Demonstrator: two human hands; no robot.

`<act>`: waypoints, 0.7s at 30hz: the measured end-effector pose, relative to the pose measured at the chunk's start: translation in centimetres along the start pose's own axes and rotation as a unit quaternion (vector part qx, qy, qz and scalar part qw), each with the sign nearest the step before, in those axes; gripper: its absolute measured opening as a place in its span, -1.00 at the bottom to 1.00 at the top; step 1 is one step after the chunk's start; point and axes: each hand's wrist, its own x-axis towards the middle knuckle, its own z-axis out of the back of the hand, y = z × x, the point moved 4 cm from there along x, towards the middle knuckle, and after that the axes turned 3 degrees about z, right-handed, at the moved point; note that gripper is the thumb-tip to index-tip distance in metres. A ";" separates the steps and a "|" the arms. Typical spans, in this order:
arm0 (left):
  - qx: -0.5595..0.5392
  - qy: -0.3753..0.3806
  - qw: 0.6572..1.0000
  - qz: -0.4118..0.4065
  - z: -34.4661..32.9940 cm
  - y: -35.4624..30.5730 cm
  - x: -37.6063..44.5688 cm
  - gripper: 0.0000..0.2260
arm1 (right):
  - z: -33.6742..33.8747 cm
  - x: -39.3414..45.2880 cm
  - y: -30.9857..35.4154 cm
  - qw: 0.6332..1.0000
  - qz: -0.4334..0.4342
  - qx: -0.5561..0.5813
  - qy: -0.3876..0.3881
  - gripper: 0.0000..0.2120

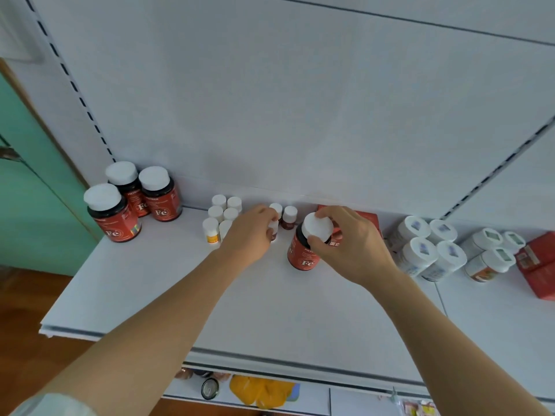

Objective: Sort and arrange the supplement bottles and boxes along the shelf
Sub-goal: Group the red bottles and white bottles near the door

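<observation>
My right hand (pixel 348 244) grips the white cap of a large red "Fe" bottle (pixel 301 255) standing mid-shelf. My left hand (pixel 250 232) closes its fingers round a small brown bottle with a white cap (pixel 274 228), mostly hidden by the fingers. Two more small brown bottles (pixel 289 216) stand just behind it. Several small white-capped bottles (pixel 220 216) cluster to the left of my left hand. Three large red "Fe" bottles (pixel 132 199) stand at the shelf's left end. A red box (pixel 368 217) lies behind my right hand, partly hidden.
White tubs with printed lids (pixel 428 247) stand to the right, then more tubs (pixel 492 253) and a red box (pixel 537 265) at the far right. The white shelf (pixel 270 310) has bare surface in front. A lower shelf holds a yellow packet (pixel 264 391).
</observation>
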 end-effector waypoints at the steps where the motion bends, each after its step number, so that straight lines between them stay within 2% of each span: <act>1: 0.000 -0.001 1.000 0.000 -0.1 0.1 0.0 -0.80 | -0.1 0.1 0.0 1.000 0.003 -0.002 -0.003 -0.64; 21: 0.023 -0.013 1.000 -0.012 -0.1 -0.2 0.3 -0.78 | -0.2 0.7 0.2 1.000 0.023 -0.004 -0.009 -0.64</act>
